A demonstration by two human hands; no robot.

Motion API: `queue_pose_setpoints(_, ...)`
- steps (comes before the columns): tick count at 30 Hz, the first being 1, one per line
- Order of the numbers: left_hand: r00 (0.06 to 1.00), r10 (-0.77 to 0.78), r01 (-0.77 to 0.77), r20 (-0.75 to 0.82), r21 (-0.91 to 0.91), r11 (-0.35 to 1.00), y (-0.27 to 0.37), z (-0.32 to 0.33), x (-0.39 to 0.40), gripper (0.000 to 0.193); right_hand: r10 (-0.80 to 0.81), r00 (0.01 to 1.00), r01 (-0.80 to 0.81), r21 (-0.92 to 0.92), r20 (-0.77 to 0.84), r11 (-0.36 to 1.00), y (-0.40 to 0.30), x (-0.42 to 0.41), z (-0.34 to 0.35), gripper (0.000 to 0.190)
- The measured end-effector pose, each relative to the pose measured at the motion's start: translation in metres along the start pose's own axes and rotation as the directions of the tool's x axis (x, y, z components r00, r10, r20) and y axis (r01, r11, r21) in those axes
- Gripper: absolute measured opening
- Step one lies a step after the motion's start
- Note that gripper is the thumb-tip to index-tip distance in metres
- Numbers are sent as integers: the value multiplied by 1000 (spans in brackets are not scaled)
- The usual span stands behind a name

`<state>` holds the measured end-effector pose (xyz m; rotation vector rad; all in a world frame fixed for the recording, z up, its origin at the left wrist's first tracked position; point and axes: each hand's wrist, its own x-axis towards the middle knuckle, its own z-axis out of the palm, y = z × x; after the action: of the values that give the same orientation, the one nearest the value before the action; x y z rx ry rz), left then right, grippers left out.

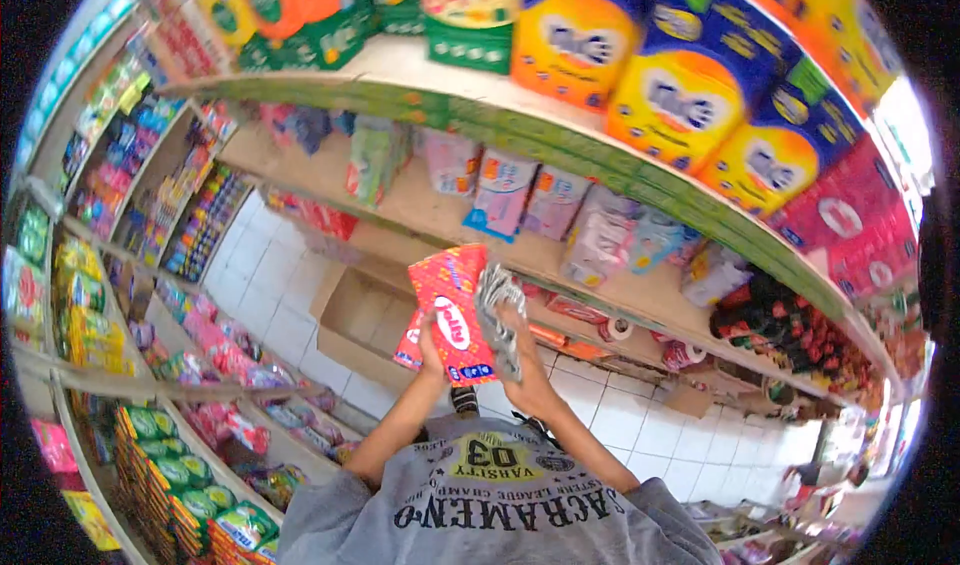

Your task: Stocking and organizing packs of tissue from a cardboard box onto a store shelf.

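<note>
My left hand (pixel 430 351) is closed on red printed packs (pixel 461 317) with a white oval, held together in front of my chest; at least two overlap. In my right hand (pixel 523 343) is a crumpled grey-and-white cloth (pixel 500 313), which lies against the right side of the packs. Some of my right fingers are hidden by the cloth. Beyond my hands, a lower shelf (pixel 442 223) bears soft packets, among them a white and pink pack (pixel 502 193).
An open cardboard box (pixel 375 310) stands on the white tiled floor below my hands. Above, the green-edged upper shelf (pixel 540 137) holds blue and yellow boxes (pixel 675 103). Stocked shelves curve along the left, with green packs (pixel 154 422) low down. A person (pixel 814 479) is at the far right.
</note>
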<state>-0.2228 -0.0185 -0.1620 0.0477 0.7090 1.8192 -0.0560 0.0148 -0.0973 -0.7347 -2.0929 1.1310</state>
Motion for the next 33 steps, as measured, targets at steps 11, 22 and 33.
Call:
queue_pose_setpoints(11,821,-517,393,242,416,820,-70,58,-47,55,92,938,-75,65,-335,995,-7,-59,-91,64)
queue_pose_setpoints(22,639,-528,531,559,175,829,-86,76,-54,60,-127,940,-14,-406,-317,914,-64,-85,-130,64)
queue_pose_setpoints(33,834,-351,261,426,256,931,-68,126,-47,64,-107,981,73,-210,-159,975,-73,-104,-108,62)
